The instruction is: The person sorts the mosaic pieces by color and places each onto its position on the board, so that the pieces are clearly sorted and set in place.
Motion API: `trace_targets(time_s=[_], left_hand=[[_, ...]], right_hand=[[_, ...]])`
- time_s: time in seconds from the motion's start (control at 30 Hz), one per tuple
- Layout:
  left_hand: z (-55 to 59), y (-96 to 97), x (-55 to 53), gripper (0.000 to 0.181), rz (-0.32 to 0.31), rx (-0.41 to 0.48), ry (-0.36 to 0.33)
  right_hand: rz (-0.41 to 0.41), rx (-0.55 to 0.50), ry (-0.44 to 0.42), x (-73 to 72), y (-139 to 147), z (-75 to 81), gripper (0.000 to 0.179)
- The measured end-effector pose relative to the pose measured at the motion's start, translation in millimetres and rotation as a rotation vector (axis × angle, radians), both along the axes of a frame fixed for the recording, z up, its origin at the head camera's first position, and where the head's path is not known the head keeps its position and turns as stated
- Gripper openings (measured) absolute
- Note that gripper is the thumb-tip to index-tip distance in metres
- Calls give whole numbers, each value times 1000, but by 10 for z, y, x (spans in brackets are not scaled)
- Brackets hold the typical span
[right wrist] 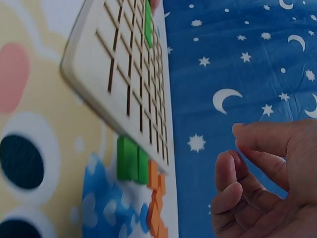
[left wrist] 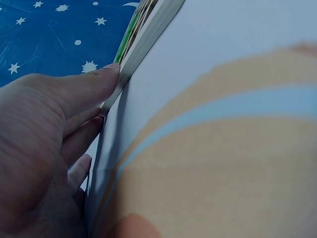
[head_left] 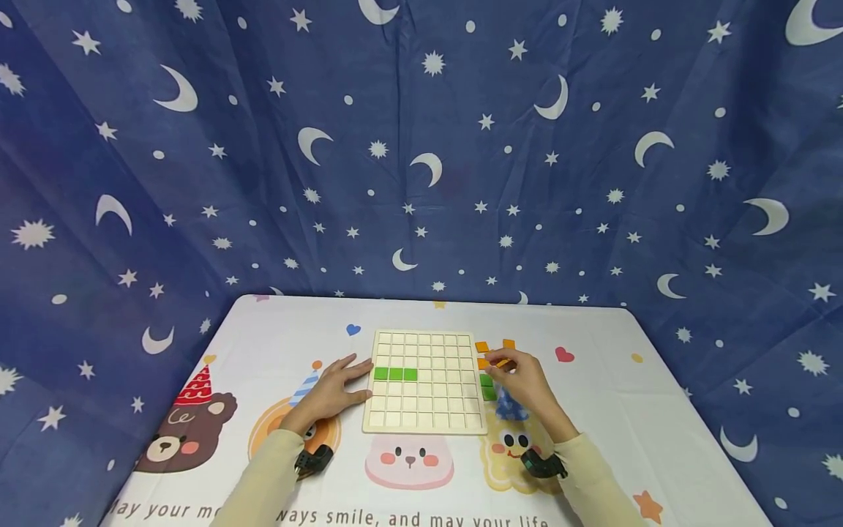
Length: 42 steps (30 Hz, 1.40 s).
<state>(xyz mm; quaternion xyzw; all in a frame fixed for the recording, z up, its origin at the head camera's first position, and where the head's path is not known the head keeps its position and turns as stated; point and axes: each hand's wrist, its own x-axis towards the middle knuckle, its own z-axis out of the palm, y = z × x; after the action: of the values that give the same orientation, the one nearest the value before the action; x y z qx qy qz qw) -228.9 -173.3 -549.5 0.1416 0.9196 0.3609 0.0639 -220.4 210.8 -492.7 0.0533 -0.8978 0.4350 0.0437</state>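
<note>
And here's the pale gridded board (head_left: 431, 402), lying flat on the worktop (head_left: 645, 424), roughly midway between the worktop's left and right edges and short of its far edge. Three green tiles (head_left: 396, 375) sit in it side by side, a neat run starting at the board's left rim, about halfway between its far and near edges.

Over on that left rim, the left hand (head_left: 336, 388) has its fingers stretched out and apart, thumb and fingertips touching the board's side.

Across to the right hand (head_left: 518, 373)! It hovers just off the board's right edge, above some loose orange tiles (head_left: 482, 347) scattered by the board's far right corner. Its fingers are bent, the tips close together; no tile shows between them in the right wrist view, but I can't tell whether they're pinching one. Just nearer than the orange, two loose green tiles (head_left: 489, 394) lie alongside the board's right edge.

Cream sleeves (head_left: 263, 476) come in from the near side, cartoon faces printed on the cloth below, and beyond the far edge hangs a blue curtain (head_left: 421, 110) full of moons and stars.
</note>
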Motion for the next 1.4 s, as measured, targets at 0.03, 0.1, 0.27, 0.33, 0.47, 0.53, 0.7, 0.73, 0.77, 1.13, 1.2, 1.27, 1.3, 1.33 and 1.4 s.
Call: trace_targets(time_s=[0.03, 0.1, 0.27, 0.33, 0.47, 0.53, 0.7, 0.73, 0.77, 1.13, 1.2, 1.27, 1.3, 1.33, 1.4], left_hand=[[-1, 0, -1, 65, -2, -1, 2], [-1, 1, -3, 65, -4, -2, 0], [17, 8, -6, 65, -9, 5, -6], [25, 9, -8, 65, -12, 2, -8], [36, 5, -8, 65, -17, -8, -1], [39, -1, -6, 66, -17, -15, -1], [48, -13, -1, 66, -19, -24, -3], [50, -13, -2, 66, -22, -25, -1], [54, -14, -2, 66, -22, -26, 0], [70, -26, 10, 65, -39, -27, 12], [66, -26, 13, 65, -40, -26, 11], [57, -28, 12, 65, -35, -23, 8], [51, -28, 12, 65, -33, -20, 7], [45, -27, 10, 65, -32, -19, 7], [35, -25, 8, 65, -32, -15, 6]], right_hand=[[-7, 4, 1, 7, 26, -8, 19], [-21, 10, 6, 22, 78, -23, 18], [-59, 38, -7, 54, 203, -62, 18], [-78, 52, -20, 69, 251, -79, 18], [-102, 97, -24, 75, 338, -118, 19], [-101, 117, -22, 71, 373, -141, 19], [-106, 127, -37, 75, 454, -189, 21], [-110, 129, -43, 77, 474, -200, 21], [-114, 131, -49, 79, 492, -210, 21], [-145, 191, -122, 117, 636, -299, 24], [-140, 202, -125, 133, 660, -314, 23], [-130, 213, -118, 144, 675, -322, 22], [-126, 220, -114, 149, 681, -328, 22], [-125, 228, -116, 154, 685, -333, 22], [-126, 234, -128, 162, 694, -346, 22]])
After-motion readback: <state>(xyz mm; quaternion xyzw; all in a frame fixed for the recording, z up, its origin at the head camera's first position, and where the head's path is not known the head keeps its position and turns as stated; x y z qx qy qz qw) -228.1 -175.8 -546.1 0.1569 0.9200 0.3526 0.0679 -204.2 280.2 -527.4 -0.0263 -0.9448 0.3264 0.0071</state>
